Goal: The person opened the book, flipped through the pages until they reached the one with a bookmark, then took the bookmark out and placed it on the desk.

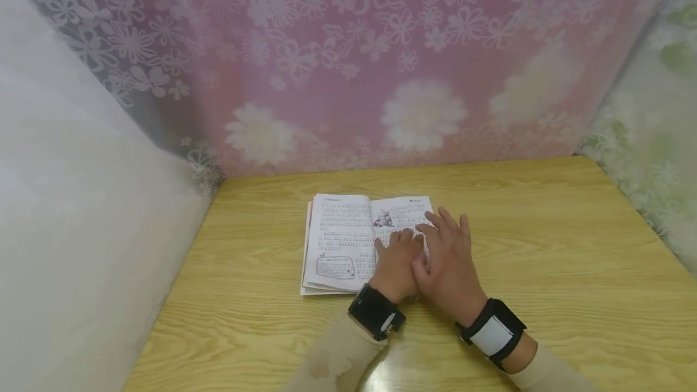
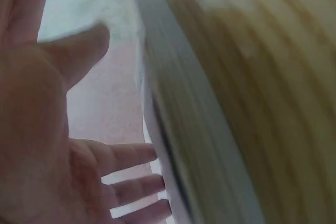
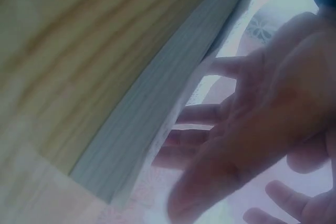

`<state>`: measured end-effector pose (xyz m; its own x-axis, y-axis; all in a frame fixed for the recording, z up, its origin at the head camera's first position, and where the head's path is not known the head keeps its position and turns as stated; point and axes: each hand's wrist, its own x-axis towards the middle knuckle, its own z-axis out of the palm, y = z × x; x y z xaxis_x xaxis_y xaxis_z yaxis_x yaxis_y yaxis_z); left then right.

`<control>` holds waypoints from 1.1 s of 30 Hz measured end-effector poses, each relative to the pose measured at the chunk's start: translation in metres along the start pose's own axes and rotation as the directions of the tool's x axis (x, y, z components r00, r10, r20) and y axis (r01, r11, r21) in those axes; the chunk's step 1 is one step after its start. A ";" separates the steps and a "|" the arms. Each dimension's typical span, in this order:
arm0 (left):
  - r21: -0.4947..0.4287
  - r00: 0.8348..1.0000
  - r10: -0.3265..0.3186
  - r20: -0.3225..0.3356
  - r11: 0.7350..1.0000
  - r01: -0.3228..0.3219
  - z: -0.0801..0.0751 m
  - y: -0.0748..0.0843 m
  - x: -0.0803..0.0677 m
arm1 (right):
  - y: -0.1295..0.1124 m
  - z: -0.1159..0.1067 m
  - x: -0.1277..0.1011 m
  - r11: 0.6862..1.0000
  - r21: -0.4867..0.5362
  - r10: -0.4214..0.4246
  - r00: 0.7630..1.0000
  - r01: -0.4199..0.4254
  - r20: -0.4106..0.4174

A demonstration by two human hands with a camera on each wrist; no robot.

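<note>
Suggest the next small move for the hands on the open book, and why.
Probably lift the right page: both the left hand and right hand lie flat on the right side of the open book, fingers straight, with no page pinched yet.

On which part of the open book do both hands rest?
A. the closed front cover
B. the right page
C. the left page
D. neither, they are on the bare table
B: in the head view the left hand and right hand lie with straight fingers on the right page of the book.
</note>
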<state>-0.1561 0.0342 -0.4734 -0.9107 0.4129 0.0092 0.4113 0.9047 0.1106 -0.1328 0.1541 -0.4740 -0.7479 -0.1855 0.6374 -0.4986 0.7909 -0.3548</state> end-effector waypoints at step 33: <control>-0.709 0.946 -0.144 -0.291 0.697 -0.112 -0.051 -0.103 -0.017 | 0.008 0.005 -0.008 0.961 -0.076 -0.252 0.956 0.265 0.151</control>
<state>-0.1854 -0.0717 -0.4345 -0.9315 0.2300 0.2818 0.3620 0.5099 0.7803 -0.1334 0.1587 -0.4856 -0.6559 -0.4646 0.5950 -0.6440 0.7555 -0.1200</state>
